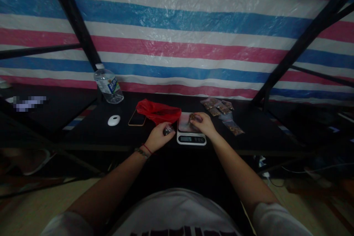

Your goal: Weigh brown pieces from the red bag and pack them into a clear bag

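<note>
The right hand (pixel 204 123) rests on the platform of the digital scale (pixel 191 131), its grip closed around a small packet (pixel 193 117) of brown contents. The left hand (pixel 159 135) sits just left of the scale, its grip narrowed on a small dark item (pixel 168 130) whose nature cannot be told in the dim light.

Risk 1: hand weight bearing on the platform would likely falsify the reading; the display sits just below the wrist.

Risk 2: the red plastic bag (pixel 158 111) touches or nearly touches the scale's left edge and could drag on the platform.

Risk 3: filled packets (pixel 219 108) lie near the right forearm; a sweep of the arm could scatter them across the desk (pixel 83 129).

Risk 4: the phone (pixel 137 118) lies just beside the bag and could be knocked.
</note>
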Action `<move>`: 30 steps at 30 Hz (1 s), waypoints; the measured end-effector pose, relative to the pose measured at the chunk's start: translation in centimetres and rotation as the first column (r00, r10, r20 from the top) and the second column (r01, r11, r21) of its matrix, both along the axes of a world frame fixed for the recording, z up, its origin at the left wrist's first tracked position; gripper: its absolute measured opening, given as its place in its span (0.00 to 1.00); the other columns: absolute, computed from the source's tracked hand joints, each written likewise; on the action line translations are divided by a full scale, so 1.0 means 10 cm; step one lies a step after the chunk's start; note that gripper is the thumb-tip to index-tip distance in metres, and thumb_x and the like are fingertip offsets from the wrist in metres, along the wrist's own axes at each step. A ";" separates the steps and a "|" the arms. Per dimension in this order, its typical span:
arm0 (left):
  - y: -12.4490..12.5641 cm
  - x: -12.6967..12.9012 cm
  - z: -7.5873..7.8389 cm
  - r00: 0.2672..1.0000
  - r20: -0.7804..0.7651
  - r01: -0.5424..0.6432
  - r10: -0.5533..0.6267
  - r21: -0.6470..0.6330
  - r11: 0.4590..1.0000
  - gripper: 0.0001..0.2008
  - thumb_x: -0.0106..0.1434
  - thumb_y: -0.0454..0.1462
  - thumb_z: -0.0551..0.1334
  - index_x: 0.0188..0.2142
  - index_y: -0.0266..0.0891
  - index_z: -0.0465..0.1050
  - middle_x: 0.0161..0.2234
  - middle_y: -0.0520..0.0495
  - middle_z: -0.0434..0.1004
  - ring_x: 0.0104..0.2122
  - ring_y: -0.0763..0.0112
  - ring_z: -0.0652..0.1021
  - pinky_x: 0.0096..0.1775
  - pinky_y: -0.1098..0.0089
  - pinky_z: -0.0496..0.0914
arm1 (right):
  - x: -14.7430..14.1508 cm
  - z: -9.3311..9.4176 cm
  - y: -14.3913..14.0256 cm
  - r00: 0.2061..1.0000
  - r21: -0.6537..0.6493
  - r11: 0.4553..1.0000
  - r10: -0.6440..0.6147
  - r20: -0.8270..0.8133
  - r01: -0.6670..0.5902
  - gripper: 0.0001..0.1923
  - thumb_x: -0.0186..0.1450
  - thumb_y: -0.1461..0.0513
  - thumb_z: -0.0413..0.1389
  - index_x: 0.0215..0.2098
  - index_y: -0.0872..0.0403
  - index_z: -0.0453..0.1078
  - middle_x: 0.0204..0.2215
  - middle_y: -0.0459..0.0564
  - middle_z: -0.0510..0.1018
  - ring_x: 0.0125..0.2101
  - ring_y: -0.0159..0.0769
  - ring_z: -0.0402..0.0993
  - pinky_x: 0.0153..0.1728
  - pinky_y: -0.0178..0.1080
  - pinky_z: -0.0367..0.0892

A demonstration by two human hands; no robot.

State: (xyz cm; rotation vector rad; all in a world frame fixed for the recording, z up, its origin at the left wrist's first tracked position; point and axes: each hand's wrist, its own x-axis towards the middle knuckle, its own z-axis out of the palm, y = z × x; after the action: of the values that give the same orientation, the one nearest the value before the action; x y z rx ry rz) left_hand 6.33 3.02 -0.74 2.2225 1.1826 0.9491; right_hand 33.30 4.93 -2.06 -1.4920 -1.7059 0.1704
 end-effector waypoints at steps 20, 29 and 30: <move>-0.36 0.26 0.15 0.978 -0.093 0.170 -0.188 -0.168 0.971 0.17 0.58 0.45 0.61 0.44 0.39 0.71 0.37 0.46 0.77 0.37 0.65 0.77 0.40 0.69 0.70 | 0.07 -0.02 0.02 1.000 0.025 0.999 -0.027 0.007 0.026 0.18 0.54 0.53 0.62 0.40 0.53 0.75 0.39 0.54 0.78 0.43 0.44 0.72 0.50 0.49 0.62; -0.22 0.12 0.12 0.989 0.118 0.098 -0.094 -0.030 0.995 0.27 0.55 0.45 0.66 0.52 0.38 0.66 0.46 0.43 0.76 0.45 0.63 0.76 0.50 0.63 0.69 | -0.22 0.44 -0.28 0.971 0.008 0.996 0.083 -0.224 -0.084 0.19 0.55 0.55 0.61 0.44 0.53 0.71 0.41 0.51 0.79 0.42 0.39 0.74 0.47 0.43 0.66; -0.22 0.12 0.13 0.986 0.142 0.094 -0.091 -0.015 0.995 0.28 0.55 0.44 0.66 0.53 0.38 0.66 0.45 0.43 0.76 0.45 0.62 0.76 0.50 0.62 0.68 | -0.30 0.47 -0.33 0.963 0.011 0.992 0.122 -0.240 -0.123 0.20 0.54 0.56 0.61 0.45 0.52 0.70 0.41 0.50 0.78 0.42 0.39 0.74 0.47 0.42 0.66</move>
State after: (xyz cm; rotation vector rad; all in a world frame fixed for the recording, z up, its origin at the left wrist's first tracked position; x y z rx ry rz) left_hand 7.52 0.81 0.59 2.1351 1.0128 1.0324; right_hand 30.30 1.63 2.66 -1.3105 -1.6013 0.4050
